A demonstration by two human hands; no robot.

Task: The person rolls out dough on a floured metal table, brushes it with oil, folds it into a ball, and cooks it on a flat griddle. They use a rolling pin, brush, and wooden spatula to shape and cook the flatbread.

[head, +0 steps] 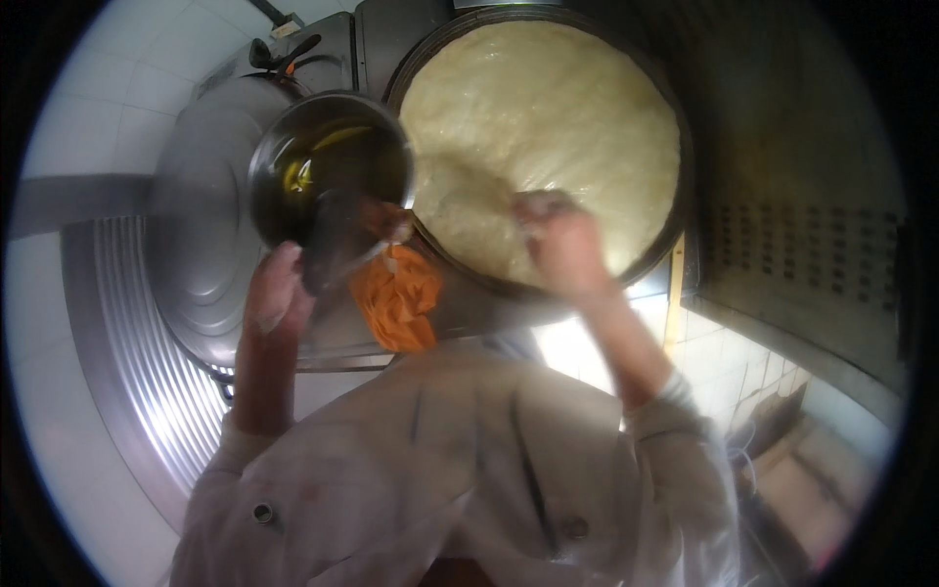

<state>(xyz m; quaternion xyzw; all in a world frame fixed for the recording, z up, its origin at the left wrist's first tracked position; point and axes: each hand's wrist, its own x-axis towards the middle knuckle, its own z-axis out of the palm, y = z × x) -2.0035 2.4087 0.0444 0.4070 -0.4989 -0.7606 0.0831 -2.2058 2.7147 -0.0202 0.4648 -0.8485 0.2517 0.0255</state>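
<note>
A round metal pot (258, 158) holds clear yellow liquid, apparently oil. My left hand (277, 290) grips its near left side. Beside that hand is a dark, blurred thing (326, 246), perhaps a cloth or a handle; I cannot tell which. To the right, a large round pan (686, 169) is filled nearly to its rim with pale, glossy dough (543, 103). My right hand (561, 238) is over the near part of the dough, fingers curled and smeared by motion. Whether it holds anything is unclear; a brownish blur lies to its left.
A crumpled orange cloth (397, 297) lies near the counter's front edge. Left of the pot is a big round metal lid (202, 220), with a ribbed metal drainboard (150, 323) beyond. Black utensils (282, 55) rest at the back. A perforated metal panel (799, 249) stands at right.
</note>
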